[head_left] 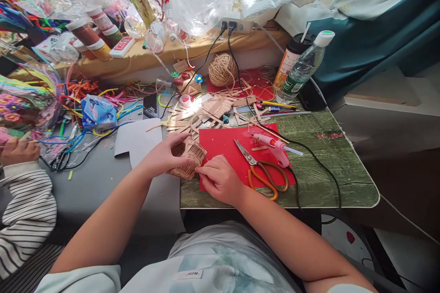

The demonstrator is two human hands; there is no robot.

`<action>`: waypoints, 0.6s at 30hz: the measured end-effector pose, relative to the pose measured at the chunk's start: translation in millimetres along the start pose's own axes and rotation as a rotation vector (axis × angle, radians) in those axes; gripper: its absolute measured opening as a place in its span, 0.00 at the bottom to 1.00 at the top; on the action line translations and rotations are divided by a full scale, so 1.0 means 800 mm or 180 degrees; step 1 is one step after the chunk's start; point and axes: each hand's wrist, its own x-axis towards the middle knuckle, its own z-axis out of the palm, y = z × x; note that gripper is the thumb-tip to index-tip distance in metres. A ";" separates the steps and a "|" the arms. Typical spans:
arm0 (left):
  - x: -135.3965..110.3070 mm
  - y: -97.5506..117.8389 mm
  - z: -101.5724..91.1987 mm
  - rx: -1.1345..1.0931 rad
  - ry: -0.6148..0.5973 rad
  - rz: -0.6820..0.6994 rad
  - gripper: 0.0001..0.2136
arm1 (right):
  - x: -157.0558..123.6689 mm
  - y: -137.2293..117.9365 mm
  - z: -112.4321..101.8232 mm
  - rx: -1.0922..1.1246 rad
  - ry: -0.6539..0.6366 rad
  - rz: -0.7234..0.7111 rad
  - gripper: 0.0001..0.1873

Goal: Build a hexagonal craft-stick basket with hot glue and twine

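Note:
My left hand (165, 158) is wrapped round a small woven twine basket (190, 158), thumb across its near side and fingers on its far side. The basket is tilted, with a many-sided outline and rows of twine running round wooden sticks. Close to its right edge, my right hand (222, 178) is closed in a pinch, a thin strand of twine (206, 159) at its fingers. Under and beside the right hand lies a red sheet (220, 139). On it rest scissors (263, 167) with orange-brown handles, blades partly apart, and a pink hot glue gun (273, 146).
Wooden craft sticks (215, 107) are heaped behind the basket, near a ball of twine (222, 69). A water bottle (305, 68) and a lidded cup (292, 57) stand at the back right. Black cords (309, 146) cross the table. At left is another person's hand (20, 150).

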 end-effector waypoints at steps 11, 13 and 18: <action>0.003 0.011 0.010 0.1664 0.0159 0.0879 0.50 | -0.001 0.008 0.016 -0.0513 -0.0534 0.0437 0.09; 0.005 0.006 0.017 0.1796 0.0187 0.0942 0.50 | -0.002 0.010 0.019 -0.0542 -0.0582 0.0477 0.08; 0.007 0.000 0.024 0.1912 0.0250 0.1062 0.46 | -0.002 0.012 0.022 -0.0567 -0.0671 0.0572 0.08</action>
